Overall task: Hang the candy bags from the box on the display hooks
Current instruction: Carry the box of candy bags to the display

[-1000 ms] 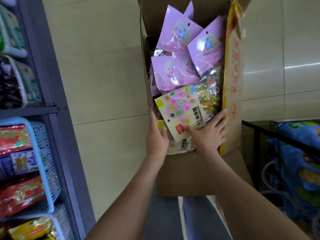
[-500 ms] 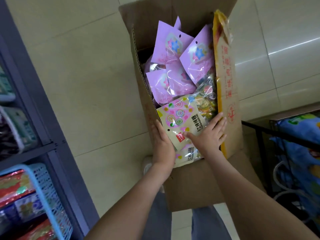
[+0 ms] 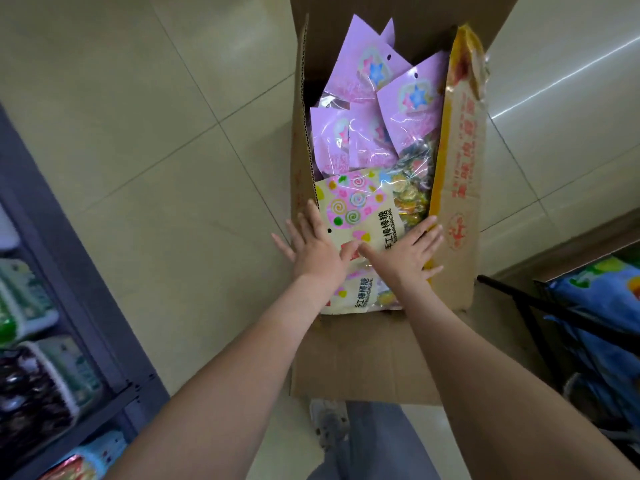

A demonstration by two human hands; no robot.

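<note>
Both hands flat, gripping nothing; left hand (image 3: 317, 249) has slid outward over the wall of the tall brown cardboard box (image 3: 457, 188); right hand (image 3: 405, 252) rests on the cream swirl-printed plastic candy bag (image 3: 360, 209) lying inside; nothing lifted yet.

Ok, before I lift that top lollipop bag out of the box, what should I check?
1. Top lollipop bag lies uppermost at the near end of the box: ok.
2. Grip: left hand and right hand lie flat over it, fingers straight, nothing pinched: not ok.
3. Hang hole shows beside the left hand, uncovered: ok.
4. Box flaps stand open above the bags: ok.
5. Purple bags overlapping its far edge: cannot tell.
6. Free display hook: none in view, cannot tell.
</note>
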